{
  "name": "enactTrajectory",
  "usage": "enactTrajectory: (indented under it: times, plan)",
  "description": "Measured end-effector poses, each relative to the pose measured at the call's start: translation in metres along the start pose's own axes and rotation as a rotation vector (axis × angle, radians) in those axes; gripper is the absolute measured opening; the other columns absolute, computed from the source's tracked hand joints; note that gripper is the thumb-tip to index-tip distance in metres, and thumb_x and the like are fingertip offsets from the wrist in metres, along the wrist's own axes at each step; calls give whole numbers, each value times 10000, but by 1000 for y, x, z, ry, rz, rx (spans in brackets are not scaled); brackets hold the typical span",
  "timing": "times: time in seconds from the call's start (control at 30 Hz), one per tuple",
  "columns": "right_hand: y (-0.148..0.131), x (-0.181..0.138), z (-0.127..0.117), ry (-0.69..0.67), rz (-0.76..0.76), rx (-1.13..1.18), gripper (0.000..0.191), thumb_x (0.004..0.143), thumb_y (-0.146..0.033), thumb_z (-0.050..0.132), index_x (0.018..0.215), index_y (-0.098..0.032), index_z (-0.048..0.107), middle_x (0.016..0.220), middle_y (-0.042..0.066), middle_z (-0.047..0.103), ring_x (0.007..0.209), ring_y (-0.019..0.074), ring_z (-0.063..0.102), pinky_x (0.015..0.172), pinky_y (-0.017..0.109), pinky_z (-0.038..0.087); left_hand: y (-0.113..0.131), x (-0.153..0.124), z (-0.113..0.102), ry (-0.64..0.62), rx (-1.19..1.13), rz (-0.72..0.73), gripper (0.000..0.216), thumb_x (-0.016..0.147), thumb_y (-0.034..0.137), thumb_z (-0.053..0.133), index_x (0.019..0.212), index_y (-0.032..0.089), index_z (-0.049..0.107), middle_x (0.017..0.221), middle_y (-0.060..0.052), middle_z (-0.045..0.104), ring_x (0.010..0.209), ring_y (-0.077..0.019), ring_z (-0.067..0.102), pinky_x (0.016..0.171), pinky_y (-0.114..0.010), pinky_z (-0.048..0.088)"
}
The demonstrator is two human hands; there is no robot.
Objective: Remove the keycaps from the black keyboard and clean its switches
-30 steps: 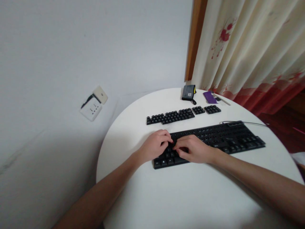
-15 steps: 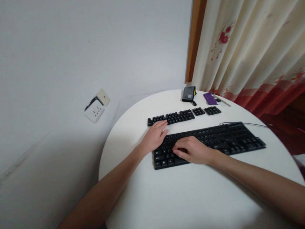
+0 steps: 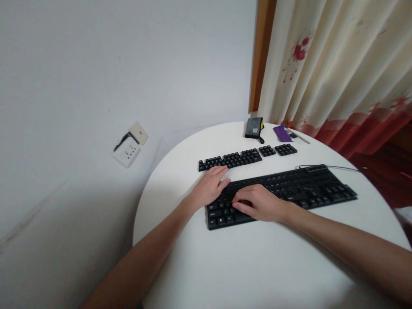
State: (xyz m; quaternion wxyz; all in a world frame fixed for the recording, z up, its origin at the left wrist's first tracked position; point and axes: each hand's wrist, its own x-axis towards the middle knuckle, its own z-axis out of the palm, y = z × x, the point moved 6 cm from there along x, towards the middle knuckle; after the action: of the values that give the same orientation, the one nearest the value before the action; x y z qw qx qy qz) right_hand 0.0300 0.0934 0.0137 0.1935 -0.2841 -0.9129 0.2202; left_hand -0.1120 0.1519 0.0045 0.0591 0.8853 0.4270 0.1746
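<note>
A black keyboard (image 3: 313, 185) lies slantwise on the round white table (image 3: 238, 266); keycaps show on its left end and along its right lower part, while much of the middle and upper area is bare of them. My right hand (image 3: 259, 201) rests on its left half, fingers curled and pressed together at the keys; whatever is between the fingertips is hidden. Over the upper left corner, my left hand (image 3: 210, 185) has its fingers stretched out, their tips reaching the lower edge of a block of loose black keycaps (image 3: 243, 159) laid out in rows behind the keyboard.
Two smaller keycap blocks, one in the middle (image 3: 267, 150) and one farther right (image 3: 286, 149), continue that row. Behind them are a grey pouch (image 3: 253, 128), a purple cloth (image 3: 282, 134) and a thin pale stick (image 3: 299, 136). A cable (image 3: 334, 167) runs off right. The wall (image 3: 96, 77) borders the left.
My left hand has shifted slightly right, its thumb now farther over the keyboard. My right hand keeps nearly the same place. The whole view has moved a little.
</note>
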Motion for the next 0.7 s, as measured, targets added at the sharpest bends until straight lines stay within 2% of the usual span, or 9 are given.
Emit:
enactTrajectory:
  times: [0.2,0.33,0.43,0.53,0.7]
  plan:
    - [0,0,-2,1,0,-2,257,983,-323,470,944,-185,683,885,49,710,808,162,643,760,251,431,9,-8,-5,9,-51,39,435,997,387,430,1342,149,546,1399,-111,540,1305,-229,474,1141,-411,359]
    - [-1,0,-2,7,1,5,261,983,-326,469,938,-186,685,881,46,710,800,160,643,751,249,433,12,-10,-10,38,-83,58,360,984,307,471,1305,186,578,1346,-86,585,1260,-218,510,1114,-417,395]
    - [0,0,-1,7,3,10,262,983,-334,469,940,-192,686,875,44,712,796,161,643,753,253,438,4,-7,-13,114,-94,9,314,967,211,480,1248,185,618,1317,-81,600,1232,-213,526,1099,-423,405]
    - [1,0,0,9,4,15,258,982,-330,473,941,-193,688,875,47,714,803,163,646,758,257,442,-11,-3,-12,172,-128,-71,269,931,187,537,1170,179,662,1219,-81,644,1146,-213,577,1047,-414,448]
    - [2,1,-1,14,4,8,261,982,-331,474,928,-194,690,860,43,713,792,160,643,747,254,437,-26,5,0,100,-216,-152,268,862,215,656,1128,200,687,1083,-58,677,926,-185,648,864,-334,530]
